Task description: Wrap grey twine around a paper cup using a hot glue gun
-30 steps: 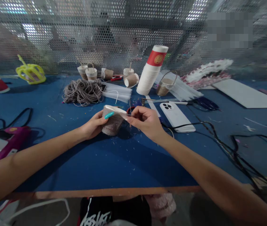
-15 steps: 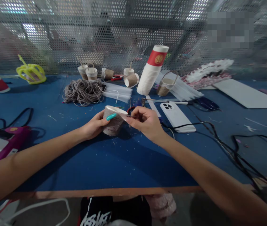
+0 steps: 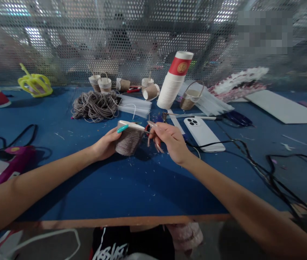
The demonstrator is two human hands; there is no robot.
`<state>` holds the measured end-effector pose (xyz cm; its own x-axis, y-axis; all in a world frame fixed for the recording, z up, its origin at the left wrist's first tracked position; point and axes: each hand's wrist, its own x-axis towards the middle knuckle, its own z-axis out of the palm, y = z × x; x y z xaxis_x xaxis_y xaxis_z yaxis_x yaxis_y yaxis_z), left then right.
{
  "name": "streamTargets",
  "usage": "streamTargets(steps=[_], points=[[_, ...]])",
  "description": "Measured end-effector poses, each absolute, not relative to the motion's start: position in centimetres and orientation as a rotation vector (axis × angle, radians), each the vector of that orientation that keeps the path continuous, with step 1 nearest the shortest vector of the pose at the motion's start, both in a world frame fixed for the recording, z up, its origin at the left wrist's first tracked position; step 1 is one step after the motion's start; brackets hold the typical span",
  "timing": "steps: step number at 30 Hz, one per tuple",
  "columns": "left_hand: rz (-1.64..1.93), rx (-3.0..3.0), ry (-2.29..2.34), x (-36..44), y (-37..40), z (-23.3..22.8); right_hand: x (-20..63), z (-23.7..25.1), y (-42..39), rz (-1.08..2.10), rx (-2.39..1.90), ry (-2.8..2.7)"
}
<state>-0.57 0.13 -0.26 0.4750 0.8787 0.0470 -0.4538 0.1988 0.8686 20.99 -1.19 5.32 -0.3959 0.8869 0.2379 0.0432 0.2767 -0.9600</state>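
Twine-wrapped paper cup (image 3: pixel 129 138) sits tilted on the blue desk (image 3: pixel 132 187), gripped around its side by the left hand (image 3: pixel 105 144). The right hand (image 3: pixel 168 139) pinches something thin at the rim, too small to identify. Likely light, crushable; hold the wrapped wall gently.

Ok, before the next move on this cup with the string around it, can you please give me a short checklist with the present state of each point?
1. Left hand holds the string-wrapped cup: ok.
2. Cup bottom rests on the blue table: cannot tell, the cup is tilted.
3. Right hand is at the cup rim: ok, its fingers are beside it.
4. Right hand grips something: cannot tell, the fingers are blurred.
5. String bundle lies behind the cup, apart from it: ok.
6. Phone and black cable lie clear of both hands: not ok, they are close by the right wrist.
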Motion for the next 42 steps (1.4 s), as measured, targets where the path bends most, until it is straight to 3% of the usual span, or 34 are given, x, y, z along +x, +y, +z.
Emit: streamTargets(steps=[24, 42], points=[[0.916, 1.05, 0.535, -0.7, -0.1, 0.37, 20.8, 5.44, -1.54, 1.282, -0.817, -1.677], [0.928, 1.059, 0.49, -0.72, -0.01, 0.36, 20.79, 5.23, -1.62, 1.149, -0.857, -1.746]])
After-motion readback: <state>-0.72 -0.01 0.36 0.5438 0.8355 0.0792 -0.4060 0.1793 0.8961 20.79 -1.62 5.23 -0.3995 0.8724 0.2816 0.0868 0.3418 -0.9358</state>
